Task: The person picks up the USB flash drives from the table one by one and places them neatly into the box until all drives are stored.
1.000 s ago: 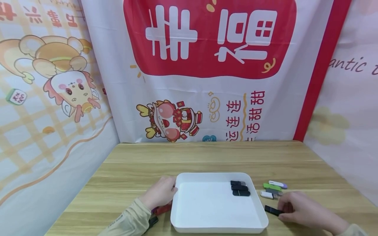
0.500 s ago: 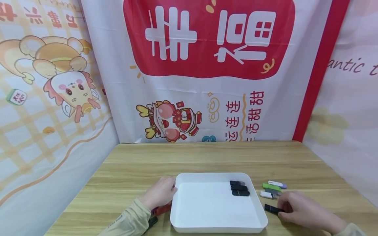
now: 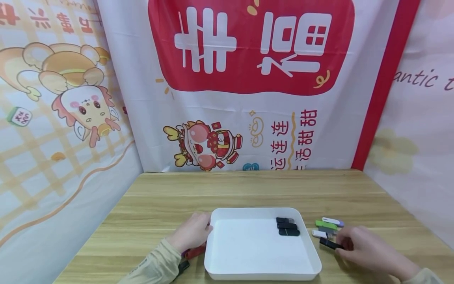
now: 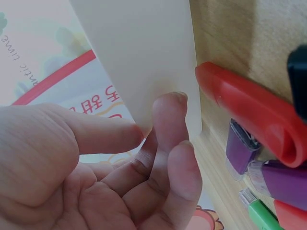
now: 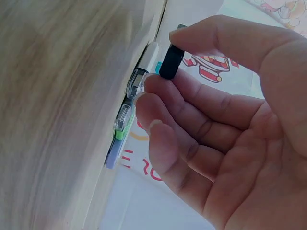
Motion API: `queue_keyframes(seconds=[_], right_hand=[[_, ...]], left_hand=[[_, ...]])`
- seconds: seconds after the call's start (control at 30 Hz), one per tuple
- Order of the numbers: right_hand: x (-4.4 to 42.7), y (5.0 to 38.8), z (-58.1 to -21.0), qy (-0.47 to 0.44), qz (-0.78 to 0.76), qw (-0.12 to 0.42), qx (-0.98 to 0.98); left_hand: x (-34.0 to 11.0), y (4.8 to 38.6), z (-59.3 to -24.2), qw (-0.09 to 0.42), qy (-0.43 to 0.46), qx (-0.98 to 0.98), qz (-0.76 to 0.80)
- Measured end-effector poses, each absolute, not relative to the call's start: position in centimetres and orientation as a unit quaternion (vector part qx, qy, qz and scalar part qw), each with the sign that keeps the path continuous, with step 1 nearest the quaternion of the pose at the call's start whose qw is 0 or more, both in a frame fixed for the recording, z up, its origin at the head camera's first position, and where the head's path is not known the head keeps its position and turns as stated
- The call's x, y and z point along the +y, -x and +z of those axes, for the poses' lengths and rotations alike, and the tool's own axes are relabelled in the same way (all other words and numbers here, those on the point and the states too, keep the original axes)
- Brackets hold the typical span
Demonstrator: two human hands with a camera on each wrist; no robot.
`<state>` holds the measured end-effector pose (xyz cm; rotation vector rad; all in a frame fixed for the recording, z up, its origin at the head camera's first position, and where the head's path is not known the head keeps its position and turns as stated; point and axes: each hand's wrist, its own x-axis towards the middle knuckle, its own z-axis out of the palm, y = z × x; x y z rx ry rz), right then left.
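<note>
The left hand (image 3: 191, 232) pinches the left wall of a shallow white tray (image 3: 264, 277) between thumb and fingers. The right hand (image 3: 365, 249), to the right of the tray, pinches a black USB stick (image 3: 329, 243) between thumb and fingertips. In the right wrist view that stick appears lifted off the table. Just behind it lie a white USB stick (image 3: 319, 234) with a clear cap, a dark grey one (image 3: 327, 230), a green one (image 3: 325, 224) and a white and purple one (image 3: 332, 221). Inside the tray, three black USB sticks (image 3: 289, 232) lie in a row near its right wall.
Left of the tray, partly under the left forearm, lie a red USB stick (image 4: 254, 115), purple ones (image 4: 242, 148), a green one (image 4: 261, 213) and a black one (image 3: 183, 267). Printed cloths (image 3: 255, 106) hang behind and at both sides of the wooden table (image 3: 248, 189).
The right hand has moved slightly away from the person, bringing the black USB stick closer to the white one. The left hand and the tray have stayed in place.
</note>
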<state>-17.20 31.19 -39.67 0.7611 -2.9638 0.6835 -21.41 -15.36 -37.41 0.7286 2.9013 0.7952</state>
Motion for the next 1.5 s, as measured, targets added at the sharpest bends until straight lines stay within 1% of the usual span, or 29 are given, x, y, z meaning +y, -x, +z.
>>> queue_keyframes(seconds=[0.13,0.23,0.33,0.4,0.5,0.57,0.73,0.8,1.0,1.17,1.37,1.5], right_hand=[[31.3,17.0,-39.8,-0.261,0.22,0.055,-0.938],[31.4,16.9,-39.8,-0.275,0.227,0.11,-0.928],[31.5,17.0,-39.6,-0.276,0.23,0.147,-0.922],[31.4,17.0,-39.4,-0.276,0.226,0.155,-0.921],[31.2,17.1,-39.2,-0.267,0.227,0.146,-0.925],[31.0,17.1,-39.1,-0.266,0.233,0.149,-0.924],[30.8,17.3,-38.6,-0.298,0.245,0.206,-0.899],[30.8,17.4,-38.4,-0.309,0.244,0.22,-0.892],[30.3,17.4,-37.3,-0.316,0.235,0.225,-0.891],[28.8,17.6,-36.1,-0.315,0.222,0.206,-0.9],[26.7,18.0,-35.3,-0.332,0.202,0.201,-0.899],[25.5,18.1,-34.7,-0.33,0.192,0.183,-0.906]], left_hand=[[-15.2,21.4,-37.5,0.02,-0.233,0.94,0.25],[-15.2,21.3,-37.6,0.022,-0.23,0.94,0.251],[-15.2,21.4,-37.7,0.02,-0.232,0.939,0.253],[-15.2,21.5,-37.7,0.019,-0.236,0.937,0.257],[-15.4,21.6,-37.9,0.018,-0.24,0.935,0.259],[-15.5,21.6,-38.0,0.02,-0.238,0.934,0.265],[-15.6,21.7,-37.9,0.019,-0.238,0.934,0.267],[-15.5,21.7,-37.9,0.02,-0.239,0.933,0.267],[-15.4,21.7,-38.0,0.023,-0.243,0.932,0.269],[-15.5,21.7,-38.1,0.028,-0.24,0.931,0.272],[-15.5,21.7,-38.1,0.028,-0.236,0.933,0.272],[-15.4,21.6,-38.0,0.029,-0.232,0.933,0.272]])
